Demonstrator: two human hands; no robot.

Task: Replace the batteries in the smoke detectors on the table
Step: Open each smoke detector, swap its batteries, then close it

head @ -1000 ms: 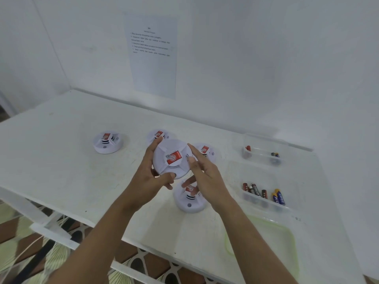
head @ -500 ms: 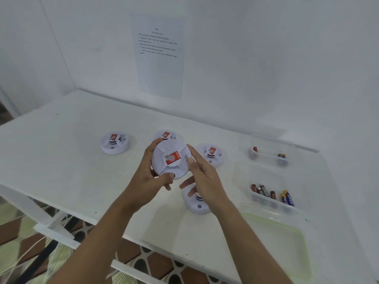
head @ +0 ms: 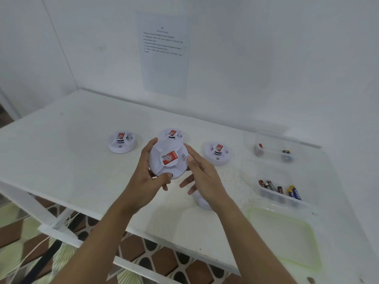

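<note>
1. Head view, the work in hand: the left hand (head: 147, 177) holds a smoke detector (head: 168, 160) lifted off the table (head: 71, 160), over its middle. The detector's labelled face is tilted toward the camera. The fingers are curled round the left rim and the thumb presses the lower rim.
2. Head view, the other hand: the right hand (head: 202, 177) lies against the detector's right rim with one fingertip touching it. Its other fingers are fairly straight and spread below the body, and I see no firm grip.
3. Head view, the rest of the table:
   - Three more detectors sit in a row toward the back edge: the left detector (head: 122, 141), the middle detector (head: 171, 133) and the right detector (head: 218, 152).
   - A fifth detector (head: 202, 201) lies nearer the front edge, mostly hidden under the right wrist.
   - Toward the right edge stand a near tray of batteries (head: 281, 191) and a far tray (head: 274, 150) holding a few cells.
   - A green-rimmed lid (head: 287, 238) lies by the front right corner.
4. Step: this looks like the opening of the held unit, with no battery bay exposed yet.
5. Next move: the right hand likely needs a proper hold on the rim so the two halves can be twisted against each other, or the unit turned over to reach its back. Which tray holds the fresh cells cannot be told.
</note>
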